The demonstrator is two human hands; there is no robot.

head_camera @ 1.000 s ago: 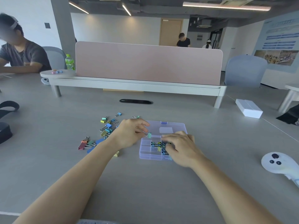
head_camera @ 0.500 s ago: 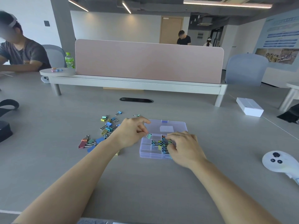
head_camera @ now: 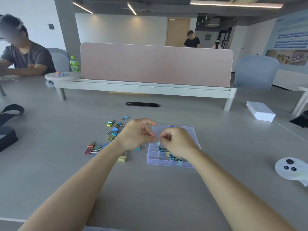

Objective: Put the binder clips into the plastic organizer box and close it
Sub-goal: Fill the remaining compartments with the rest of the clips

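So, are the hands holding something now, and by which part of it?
The left hand and right hand together pinch one small teal binder clip by its wire handles, over the organizer box. Its teal body hangs free below the fingertips.

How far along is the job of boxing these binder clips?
Partly done. Several stored clips already lie in compartments of the organizer box. The left hand and right hand both pinch one teal clip above it. Left: the loose clips on the table, then shutting the open lid.
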